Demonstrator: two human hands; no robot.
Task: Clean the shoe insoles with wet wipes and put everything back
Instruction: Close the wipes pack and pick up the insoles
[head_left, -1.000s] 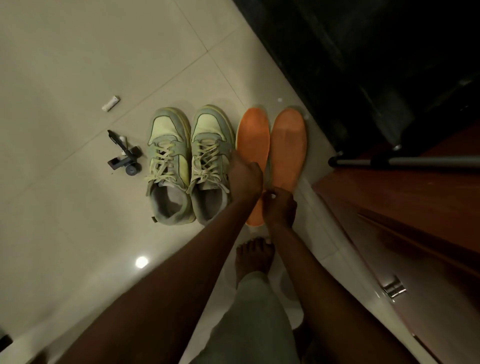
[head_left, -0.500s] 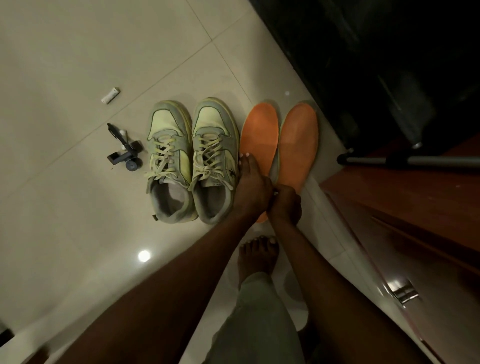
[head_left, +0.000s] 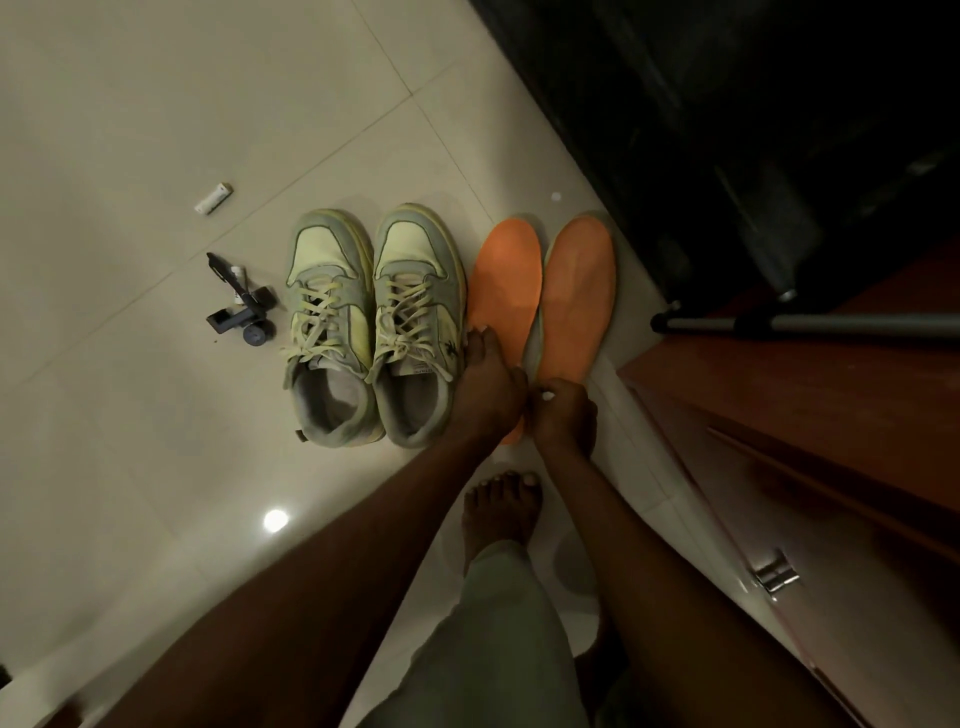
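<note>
Two orange insoles lie flat on the pale tiled floor (head_left: 156, 130), side by side and touching along their inner edges: left insole (head_left: 506, 280), right insole (head_left: 576, 291). Toes point away from the person. Just left of them stands a pair of sneakers, left shoe (head_left: 327, 322) and right shoe (head_left: 415, 317), laced, upright, parallel to the insoles.

Left hand (head_left: 491, 384) rests palm down over the heel half of the left insole, fingers fairly straight, fingertips at the right shoe's side. Right hand (head_left: 563, 410) sits at the heel of the right insole, fingers curled, with something small and white at the fingertips; cannot tell what it is or whether the insole is pinched. Hands touch each other.

Bare foot (head_left: 501, 509) on floor below hands. Small dark gadget (head_left: 241, 306) and white tube (head_left: 213, 198) lie left of the shoes. Metal pole (head_left: 810, 325) crosses wooden furniture (head_left: 810, 415) at right.
</note>
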